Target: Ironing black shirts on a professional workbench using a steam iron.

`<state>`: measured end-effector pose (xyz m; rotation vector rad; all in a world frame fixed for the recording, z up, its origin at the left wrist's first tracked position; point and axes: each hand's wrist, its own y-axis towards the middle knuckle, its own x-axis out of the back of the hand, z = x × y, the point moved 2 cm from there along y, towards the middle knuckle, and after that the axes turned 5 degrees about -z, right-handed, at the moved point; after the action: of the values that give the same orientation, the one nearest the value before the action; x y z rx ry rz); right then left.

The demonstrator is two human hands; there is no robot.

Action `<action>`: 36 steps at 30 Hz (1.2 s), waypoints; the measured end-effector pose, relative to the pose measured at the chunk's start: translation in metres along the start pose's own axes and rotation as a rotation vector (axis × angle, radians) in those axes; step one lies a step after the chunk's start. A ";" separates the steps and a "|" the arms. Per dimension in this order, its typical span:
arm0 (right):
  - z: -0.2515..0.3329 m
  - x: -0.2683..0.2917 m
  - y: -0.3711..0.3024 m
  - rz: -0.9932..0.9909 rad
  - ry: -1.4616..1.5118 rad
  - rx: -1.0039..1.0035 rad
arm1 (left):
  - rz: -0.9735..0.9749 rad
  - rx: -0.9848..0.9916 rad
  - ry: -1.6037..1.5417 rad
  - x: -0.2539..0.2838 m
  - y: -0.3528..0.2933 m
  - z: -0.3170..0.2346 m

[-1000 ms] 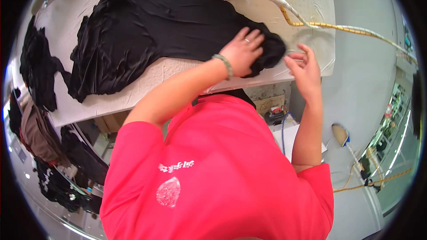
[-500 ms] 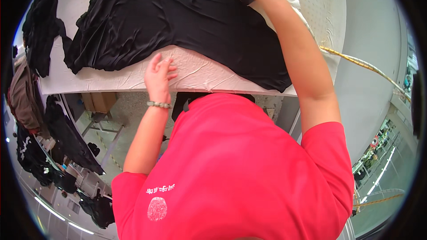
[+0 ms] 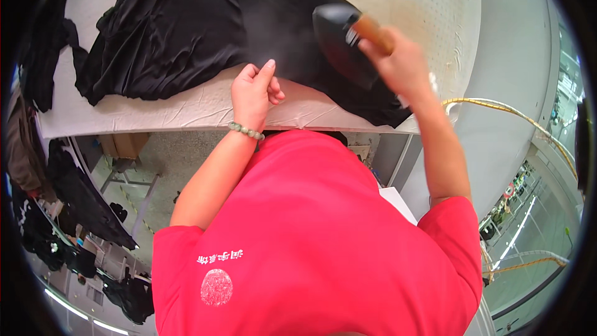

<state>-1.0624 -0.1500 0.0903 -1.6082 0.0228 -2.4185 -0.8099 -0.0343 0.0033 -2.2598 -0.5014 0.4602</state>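
A black garment (image 3: 186,31) of thin, creased cloth lies spread over the pale padded ironing table (image 3: 205,102). My right hand (image 3: 401,65) is wrapped round the wooden handle of a dark steam iron (image 3: 342,40), which is over the right part of the garment. Motion blurs the iron's rear, and I cannot tell whether its sole touches the cloth. My left hand (image 3: 254,93), with a beaded bracelet at the wrist, is just beside the garment's near edge. Its fingers are curled in, the thumb sticks out, and nothing shows in them.
A yellow-and-white hose and cord (image 3: 497,107) run off the table's right side. More dark clothes (image 3: 87,193) hang at the left, beside a brown cloth (image 3: 25,149). A cardboard box (image 3: 127,145) stands below the table near a metal frame (image 3: 134,180).
My right hand has brought the iron from the far edge back toward me, onto the garment's right part. My left hand has shifted right and its fingers have curled in.
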 end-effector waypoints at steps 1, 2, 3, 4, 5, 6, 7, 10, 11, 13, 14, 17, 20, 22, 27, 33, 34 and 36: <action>0.004 -0.007 -0.010 -0.006 0.001 -0.009 | -0.007 -0.003 0.004 0.000 0.000 0.000; 0.011 -0.017 -0.017 0.100 -0.046 -0.061 | -0.025 0.002 -0.003 0.004 0.000 0.000; 0.011 -0.021 -0.023 0.191 -0.084 -0.122 | -0.018 0.002 0.007 0.004 0.000 -0.001; 0.010 -0.022 -0.025 0.186 -0.080 -0.131 | -0.002 0.006 0.018 0.005 0.001 -0.002; 0.008 -0.023 -0.026 0.185 -0.083 -0.131 | 0.013 0.010 0.029 0.005 0.001 -0.002; 0.007 -0.024 -0.025 0.185 -0.086 -0.129 | 0.027 0.015 0.037 0.006 0.001 -0.002; 0.005 -0.025 -0.024 0.185 -0.091 -0.127 | 0.032 0.015 0.043 0.006 0.001 -0.002; -0.016 -0.005 0.011 0.085 -0.116 -0.207 | 0.005 -0.001 0.047 0.008 0.002 -0.004; -0.034 0.001 0.022 0.035 -0.027 -0.195 | 0.005 -0.006 0.050 0.010 0.002 -0.004; -0.086 0.022 0.048 -0.006 0.036 -0.265 | -0.013 0.053 0.087 0.013 0.001 -0.003; -0.109 0.031 0.056 0.008 0.013 -0.349 | -0.024 0.081 0.107 0.015 0.002 -0.005; -0.157 0.052 0.066 -0.069 0.124 -0.471 | 0.010 -0.131 0.204 0.016 0.016 -0.036; -0.214 0.055 0.077 -0.058 -0.136 -0.612 | 0.051 -0.453 0.250 -0.005 0.057 -0.101; -0.206 0.054 0.079 -0.116 -0.215 -0.519 | 0.010 -0.601 0.292 -0.032 0.107 -0.153; -0.188 0.047 0.079 -0.165 -0.201 -0.513 | -0.178 -0.111 0.294 -0.071 0.214 -0.233; -0.189 0.061 0.077 -0.179 -0.211 -0.543 | 0.126 -0.687 0.819 -0.177 0.136 -0.189; -0.189 0.064 0.074 -0.175 -0.216 -0.561 | 0.186 -1.237 0.963 -0.190 0.063 -0.168; -0.185 0.059 0.077 -0.211 -0.240 -0.508 | 0.803 -1.280 0.828 -0.188 -0.069 -0.137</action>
<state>-1.2384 -0.2584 0.0600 -2.2087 0.4848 -2.4865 -0.9219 -0.1646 0.1752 -3.4704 0.8332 -0.6791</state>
